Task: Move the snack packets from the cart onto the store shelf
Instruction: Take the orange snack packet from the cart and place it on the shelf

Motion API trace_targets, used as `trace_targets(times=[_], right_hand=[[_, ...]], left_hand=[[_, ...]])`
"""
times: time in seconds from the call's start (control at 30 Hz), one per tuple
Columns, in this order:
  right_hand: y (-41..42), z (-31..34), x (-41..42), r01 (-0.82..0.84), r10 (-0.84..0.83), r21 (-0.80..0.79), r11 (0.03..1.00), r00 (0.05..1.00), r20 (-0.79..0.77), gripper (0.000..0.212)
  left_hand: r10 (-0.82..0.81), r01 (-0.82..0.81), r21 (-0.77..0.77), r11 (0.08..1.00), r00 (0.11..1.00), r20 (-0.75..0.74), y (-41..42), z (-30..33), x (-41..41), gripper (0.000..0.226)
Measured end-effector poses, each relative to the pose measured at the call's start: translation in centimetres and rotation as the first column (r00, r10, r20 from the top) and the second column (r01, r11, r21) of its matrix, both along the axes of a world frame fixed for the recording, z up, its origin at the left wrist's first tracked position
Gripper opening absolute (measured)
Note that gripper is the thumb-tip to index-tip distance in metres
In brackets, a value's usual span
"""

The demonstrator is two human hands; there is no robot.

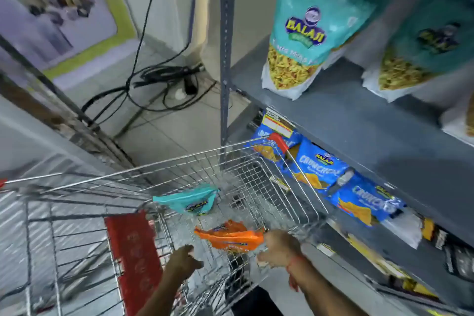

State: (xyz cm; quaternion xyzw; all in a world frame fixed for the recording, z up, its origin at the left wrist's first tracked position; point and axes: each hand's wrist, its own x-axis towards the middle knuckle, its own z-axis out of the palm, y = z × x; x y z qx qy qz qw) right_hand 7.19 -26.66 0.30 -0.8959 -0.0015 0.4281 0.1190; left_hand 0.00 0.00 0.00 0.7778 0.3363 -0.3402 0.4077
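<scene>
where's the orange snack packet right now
The orange packet is low in the head view, inside the wire cart near its close end, between the left hand and right hand, just below the teal packet.

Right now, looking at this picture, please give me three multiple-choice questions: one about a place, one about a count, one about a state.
1. Where does the teal packet lie?
A. inside the cart
B. on the floor
C. on the top shelf

2. How many snack packets show inside the cart?
A. five
B. none
C. two

3. What is the right hand doing?
A. resting on the shelf
B. touching the orange packet's end
C. holding a blue packet

Answers:
1 A, it sits within the wire basket.
2 C, only the teal one and the orange packet show.
3 B, its fingers meet the orange packet's right end; the left hand is beside it, holding nothing.
</scene>
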Motion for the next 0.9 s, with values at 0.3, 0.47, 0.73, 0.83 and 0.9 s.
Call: trace_targets(times=[0.3,0.47,0.73,0.83,0.9], right_hand=[[0.1,-1.3,4.8,-0.085,0.084,0.141,0.986,0.996,0.016,0.019],[0.5,-0.5,5.2,0.074,-0.098,0.192,0.979,0.988,0.119,0.037],[-1.4,2.0,4.1,0.180,-0.327,0.428,0.886,0.897,0.299,0.030],[-1.0,8.9,2.4,0.168,-0.412,0.495,0.853,0.799,0.439,0.023],[-1.4,13.3,1.0,0.149,-0.457,0.529,0.835,0.723,0.518,0.032]], left_hand=[[0.385,-0.389,-0.024,0.921,0.901,0.198,-4.2,-2.2,3.7,0.015],[0.389,-0.398,-0.001,0.917,0.895,0.220,-3.8,-2.0,3.8,0.015],[0.377,-0.338,-0.166,0.926,0.809,0.451,-3.2,4.2,4.8,0.027],[0.353,-0.227,-0.285,0.931,0.753,0.555,-3.2,8.2,5.4,0.026],[0.344,-0.163,-0.330,0.930,0.701,0.624,-3.4,11.3,6.1,0.024]])
